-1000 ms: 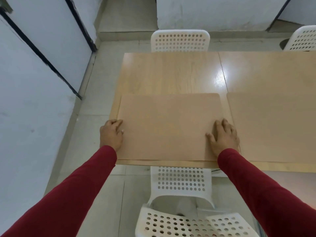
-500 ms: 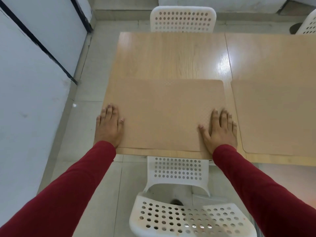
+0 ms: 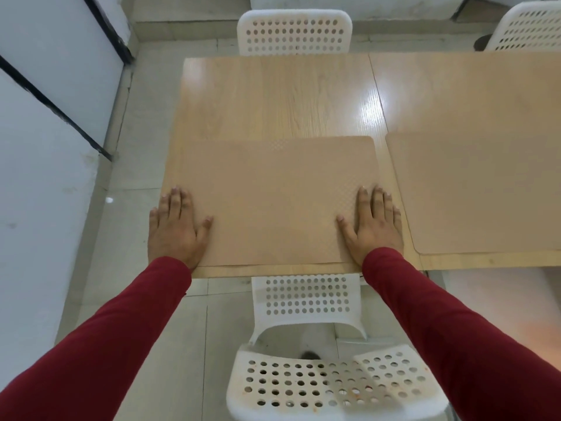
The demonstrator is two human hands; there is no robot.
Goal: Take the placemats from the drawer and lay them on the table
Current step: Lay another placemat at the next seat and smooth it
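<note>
A tan placemat (image 3: 270, 202) lies flat on the near left part of the light wooden table (image 3: 282, 95). My left hand (image 3: 176, 229) rests palm down on its near left corner, fingers spread. On the near right corner my right hand (image 3: 372, 226) lies flat in the same way. A second tan placemat (image 3: 479, 192) covers the table to the right, apart from the first and cut off by the frame's right edge. No drawer is in view.
A white perforated chair (image 3: 318, 360) stands tucked under the table's near edge in front of me. Two more white chairs, one (image 3: 294, 31) at the far side and one (image 3: 528, 25) at the far right. White wall panels (image 3: 45, 147) run along the left.
My left hand went from curled on the mat's left edge to flat with fingers spread. The mat slid left and nearer to the table's front edge. Right hand flattened too.
</note>
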